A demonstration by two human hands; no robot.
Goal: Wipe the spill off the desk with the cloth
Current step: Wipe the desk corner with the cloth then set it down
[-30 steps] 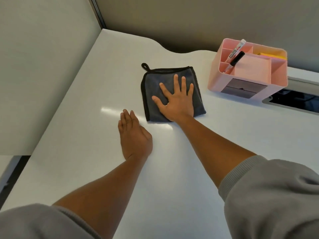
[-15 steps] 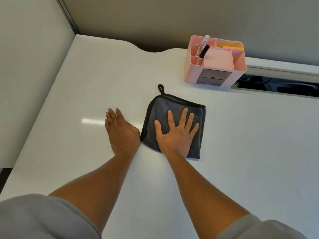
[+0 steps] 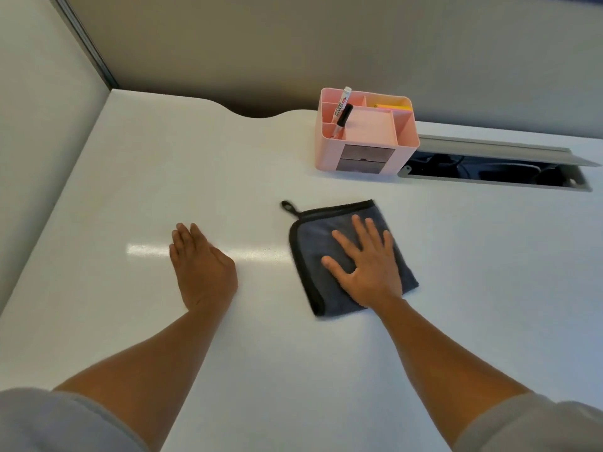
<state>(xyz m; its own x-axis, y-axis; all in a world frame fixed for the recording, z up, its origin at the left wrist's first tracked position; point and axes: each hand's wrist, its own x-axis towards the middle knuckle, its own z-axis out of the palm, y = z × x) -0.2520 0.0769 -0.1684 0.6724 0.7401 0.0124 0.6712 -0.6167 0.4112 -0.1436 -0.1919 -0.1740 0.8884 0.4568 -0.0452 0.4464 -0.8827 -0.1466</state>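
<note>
Grey sleeves sit nearest to us at the bottom corners, and from them our two bare forearms reach out over the white bench (image 3: 456, 288). We judge the wiping step to be in hand: the cloth is already flat on the surface and under pressure, though we can make out no wet patch or stain anywhere on the bench, only a pale streak of reflected light near the left hand, so how much of the spill is left we cannot tell. Our left hand (image 3: 202, 269) lies on the bare bench, fingers straight and close together, holding nothing, and it seems to be there as a brace. Well apart from it to the right, our right hand (image 3: 365, 265) is spread wide, palm down on the dark grey cloth (image 3: 313, 256), pressing it flat rather than gripping it; no finger is curled under an edge. The cloth is folded to a rough square with a black trim, and its small hanging loop (image 3: 288, 206) points away toward the far left. The next move, as we judge it, calls for steady downward pressure while sliding the cloth across whatever wet area remains, keeping the fold from bunching. Beyond the cloth stands a pink organiser (image 3: 368, 151) holding a marker (image 3: 341, 107), and just right of it an open cable slot (image 3: 489, 172).
</note>
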